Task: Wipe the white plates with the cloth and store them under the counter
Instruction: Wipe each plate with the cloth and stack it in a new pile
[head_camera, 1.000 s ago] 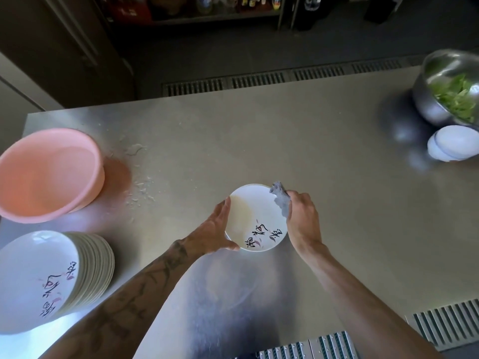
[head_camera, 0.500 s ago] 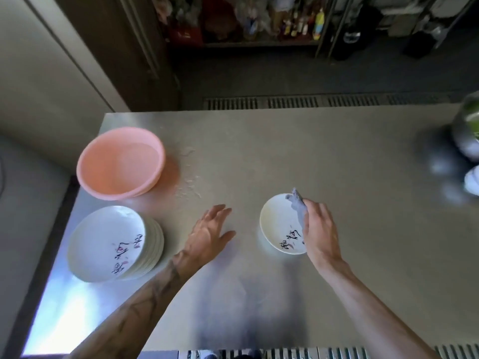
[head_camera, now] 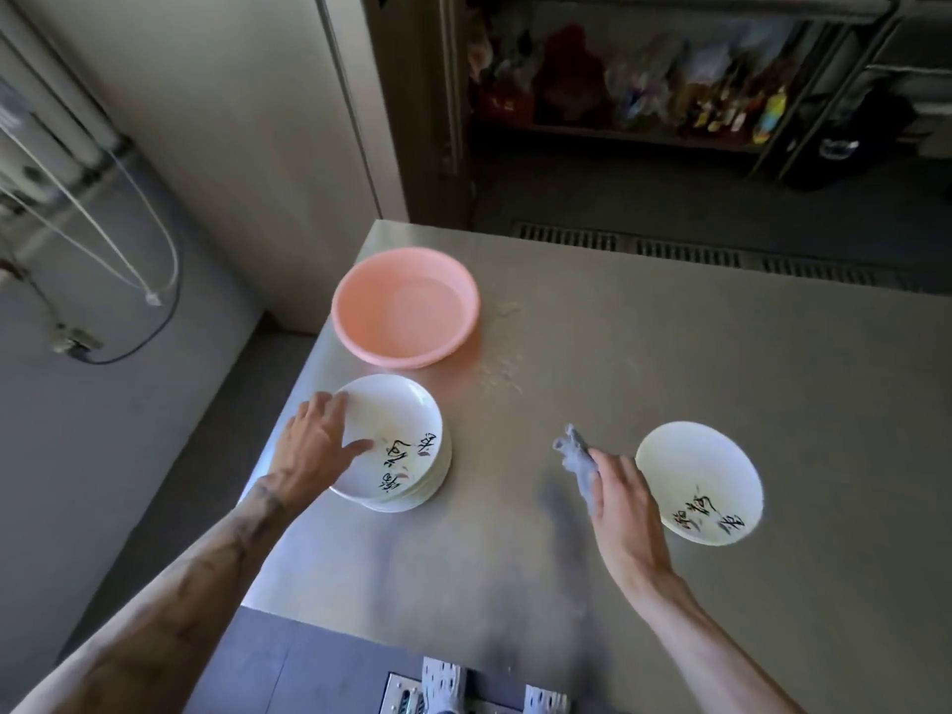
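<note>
Left hand (head_camera: 314, 445): palm down on the top of the plate stack (head_camera: 412, 456), fingers spread and nearly straight at the left rim, thumb laid on the inner face; nothing clasped.
Right hand (head_camera: 623, 502): hovers low over the counter (head_camera: 669, 353), fingers curled round a bunched grey cloth (head_camera: 579, 466) that sticks out ahead of the knuckles.
Single plate (head_camera: 706, 476): flat on the steel just right of the right hand; contact with that hand can't be told.
Stack spot: counter's left side, close to the left edge, just in front of the pink basin (head_camera: 407, 306).
Surface: brushed steel, pale specks (head_camera: 502, 368) beside the basin.
Room: dark floor and pale wall with cables on the left, blurry shelves (head_camera: 669, 95) behind, vent grille (head_camera: 685, 252) along the far edge.
Free space: bare steel between stack and single plate, more toward the far right.
</note>
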`<state>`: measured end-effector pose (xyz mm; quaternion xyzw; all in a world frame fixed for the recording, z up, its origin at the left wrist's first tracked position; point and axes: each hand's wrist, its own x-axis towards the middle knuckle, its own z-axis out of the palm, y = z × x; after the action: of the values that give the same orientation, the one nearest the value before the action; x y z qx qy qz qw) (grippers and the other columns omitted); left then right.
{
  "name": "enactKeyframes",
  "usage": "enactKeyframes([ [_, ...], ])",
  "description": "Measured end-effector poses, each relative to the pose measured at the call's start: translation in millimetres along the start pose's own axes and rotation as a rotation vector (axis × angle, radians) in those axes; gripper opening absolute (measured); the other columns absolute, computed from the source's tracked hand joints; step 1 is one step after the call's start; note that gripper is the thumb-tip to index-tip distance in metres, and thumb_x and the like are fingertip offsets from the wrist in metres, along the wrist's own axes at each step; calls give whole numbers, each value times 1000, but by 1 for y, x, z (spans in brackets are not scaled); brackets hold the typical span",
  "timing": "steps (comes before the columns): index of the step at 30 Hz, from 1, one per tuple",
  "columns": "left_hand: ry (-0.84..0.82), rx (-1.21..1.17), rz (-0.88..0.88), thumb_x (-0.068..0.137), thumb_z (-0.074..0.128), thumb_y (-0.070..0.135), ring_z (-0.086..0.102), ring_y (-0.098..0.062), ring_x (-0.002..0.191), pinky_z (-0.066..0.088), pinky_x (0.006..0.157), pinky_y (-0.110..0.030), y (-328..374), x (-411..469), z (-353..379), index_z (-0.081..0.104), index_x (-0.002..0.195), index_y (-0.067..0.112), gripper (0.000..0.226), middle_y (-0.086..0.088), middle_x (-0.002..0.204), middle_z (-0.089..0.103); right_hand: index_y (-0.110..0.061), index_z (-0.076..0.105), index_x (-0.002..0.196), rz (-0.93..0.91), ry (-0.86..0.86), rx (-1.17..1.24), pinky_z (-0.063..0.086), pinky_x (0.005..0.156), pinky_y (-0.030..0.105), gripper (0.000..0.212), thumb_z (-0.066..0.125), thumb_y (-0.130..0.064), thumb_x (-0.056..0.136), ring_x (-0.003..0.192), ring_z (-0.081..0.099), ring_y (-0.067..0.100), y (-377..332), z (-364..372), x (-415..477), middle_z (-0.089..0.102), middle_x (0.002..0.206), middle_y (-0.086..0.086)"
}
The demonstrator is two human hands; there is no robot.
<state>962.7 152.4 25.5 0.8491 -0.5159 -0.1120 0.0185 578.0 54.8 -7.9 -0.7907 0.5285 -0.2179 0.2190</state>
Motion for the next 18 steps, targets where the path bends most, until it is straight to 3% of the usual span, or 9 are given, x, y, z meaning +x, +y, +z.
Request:
enactKeyframes([
  [6,27,-60,-30,69,93,40,54,-44,102,46,80,-50,1,6,-4,59,129,1,78,-24,114,55,-18,63,129,10,-33,-34,44,79,29,44,58,8,93,93,58,21,-12,6,-15,56,102,-1],
  [12,34,-279,-145,68,95,18,50,-43,110,46,91,-49,-9,8,-5,63,123,7,64,-24,118,52,-26,58,140,49,-45,-4,48,87,30,51,54,2,98,101,58,17,-14,5,-22,58,112,-6],
  [15,48,-344,-165,74,86,5,52,-44,108,49,92,-51,-18,5,-2,66,117,10,48,-23,117,52,-32,53,143,47,-61,-21,49,90,31,49,49,-4,103,103,55,10,-8,4,-26,61,117,-9],
  [18,15,-413,-237,83,64,-5,56,-38,105,54,90,-48,-23,2,-5,68,112,14,35,-18,119,51,-36,50,145,66,-77,-24,49,90,30,53,48,-4,102,104,54,8,-4,2,-30,62,122,-11],
])
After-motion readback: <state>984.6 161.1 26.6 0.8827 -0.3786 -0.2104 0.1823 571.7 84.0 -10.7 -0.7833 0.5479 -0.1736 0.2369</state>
